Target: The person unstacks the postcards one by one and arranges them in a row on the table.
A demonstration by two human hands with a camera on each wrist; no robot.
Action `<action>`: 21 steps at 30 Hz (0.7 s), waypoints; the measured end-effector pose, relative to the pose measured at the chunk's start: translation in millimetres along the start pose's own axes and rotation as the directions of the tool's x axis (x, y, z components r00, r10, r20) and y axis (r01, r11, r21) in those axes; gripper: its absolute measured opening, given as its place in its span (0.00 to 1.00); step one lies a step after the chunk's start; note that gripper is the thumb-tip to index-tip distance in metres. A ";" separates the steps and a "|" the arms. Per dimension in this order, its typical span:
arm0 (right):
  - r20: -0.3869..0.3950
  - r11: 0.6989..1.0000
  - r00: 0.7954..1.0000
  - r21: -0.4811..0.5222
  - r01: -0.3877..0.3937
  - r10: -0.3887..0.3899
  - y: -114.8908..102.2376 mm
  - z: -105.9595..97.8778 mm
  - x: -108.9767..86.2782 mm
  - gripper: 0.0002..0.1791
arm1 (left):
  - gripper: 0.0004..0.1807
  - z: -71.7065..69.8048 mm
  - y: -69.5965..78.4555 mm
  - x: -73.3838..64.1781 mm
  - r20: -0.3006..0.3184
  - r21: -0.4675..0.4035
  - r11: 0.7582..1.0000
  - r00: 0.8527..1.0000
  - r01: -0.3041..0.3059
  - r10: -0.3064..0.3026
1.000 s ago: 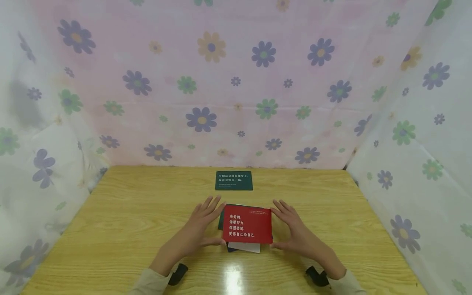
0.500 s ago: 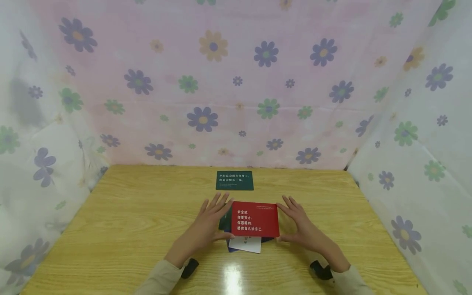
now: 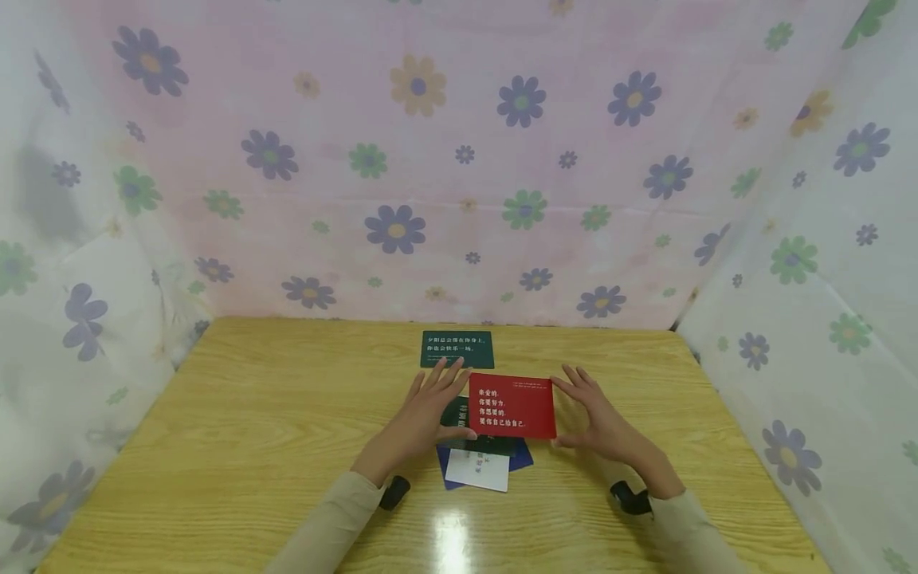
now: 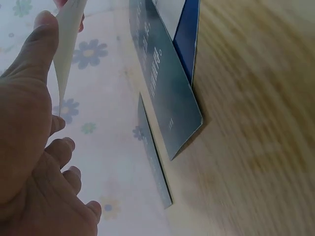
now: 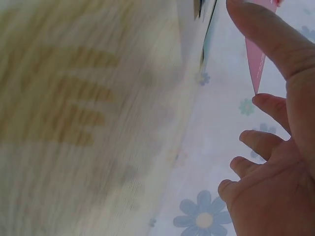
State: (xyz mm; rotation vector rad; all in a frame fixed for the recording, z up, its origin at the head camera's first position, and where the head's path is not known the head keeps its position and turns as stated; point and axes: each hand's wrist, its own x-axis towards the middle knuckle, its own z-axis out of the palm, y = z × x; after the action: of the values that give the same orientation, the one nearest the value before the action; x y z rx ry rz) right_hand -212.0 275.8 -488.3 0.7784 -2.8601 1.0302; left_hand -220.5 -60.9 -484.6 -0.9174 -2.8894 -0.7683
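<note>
Between my two hands, raised above the table, is a red card (image 3: 512, 406) with white writing. My left hand (image 3: 419, 414) holds it by its left edge, thumb at the lower corner and index finger at the upper one. On the opposite edge my right hand (image 3: 602, 416) grips the corners likewise, its other fingers spread. Below lies a loose pile: a dark green card (image 4: 170, 98), a white card (image 3: 478, 469) and a blue card (image 3: 521, 456). The red card partly covers this pile in the head view. Farther back a second dark green card (image 3: 457, 349) lies flat.
The wooden table (image 3: 251, 422) ends at a flowered cloth backdrop (image 3: 315, 159), with similar cloth on both sides. A black strap piece (image 3: 631, 498) sits at each wrist. Glare shows near the table's front.
Both hands have carried the red card to the right and away from me. More of the green, white and blue cards beneath now shows. The far green card stays put.
</note>
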 end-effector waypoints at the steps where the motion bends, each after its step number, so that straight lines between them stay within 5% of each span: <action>1: 0.001 1.000 1.000 -0.003 -0.005 0.005 2.2 -1.0 1.0 0.53 | 0.55 0.0 -0.2 2.8 0.003 0.007 1.000 1.000 -0.001 0.001; 13: 0.010 0.999 1.000 -0.052 0.011 -0.010 21.9 -13.6 19.8 0.51 | 0.55 11.2 -7.1 40.9 0.041 0.071 0.997 0.999 0.020 -0.023; 21: 0.045 0.991 0.998 -0.130 -0.043 0.049 36.0 -23.7 40.3 0.52 | 0.55 15.7 -13.0 74.1 0.094 0.136 0.990 0.994 0.043 -0.056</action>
State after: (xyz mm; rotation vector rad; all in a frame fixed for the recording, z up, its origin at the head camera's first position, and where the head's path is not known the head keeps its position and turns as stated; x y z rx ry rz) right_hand -267.4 295.6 -484.5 0.7412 -2.9628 0.8310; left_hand -286.8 -23.0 -492.6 -0.8960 -3.0142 -0.5377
